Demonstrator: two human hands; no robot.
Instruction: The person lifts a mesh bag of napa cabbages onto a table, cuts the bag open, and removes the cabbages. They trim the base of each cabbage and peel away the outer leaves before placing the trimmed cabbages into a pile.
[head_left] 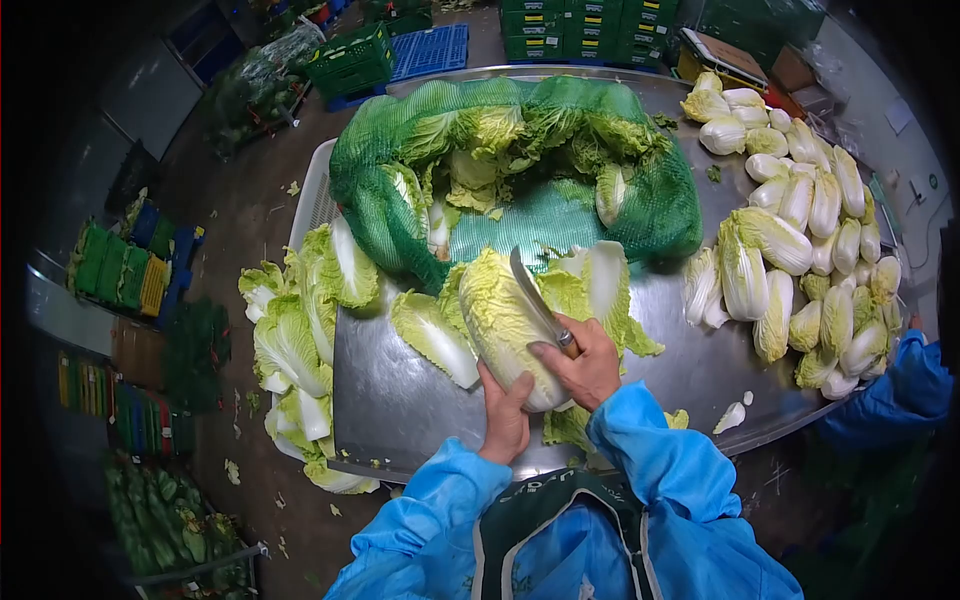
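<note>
A napa cabbage [500,320] is held up over the metal table, its leafy yellow end pointing away from me. My left hand [505,415] is closed around its lower left side. In my right hand [585,362] is a knife [537,295] with a curved blade and a wooden handle; the thumb of that hand also rests against the cabbage. The blade lies along the cabbage's right side. Loose outer leaves [432,335] lie to the left of the cabbage, and more leaves [605,285] lie to its right.
Beyond the cabbage, a green mesh bag [640,210] lies open with cabbages inside. Trimmed cabbages [790,240] are piled at the right of the metal table [400,420]. Discarded leaves [295,350] heap over a white crate [318,190] at left. A blue sleeve [900,380] shows at far right.
</note>
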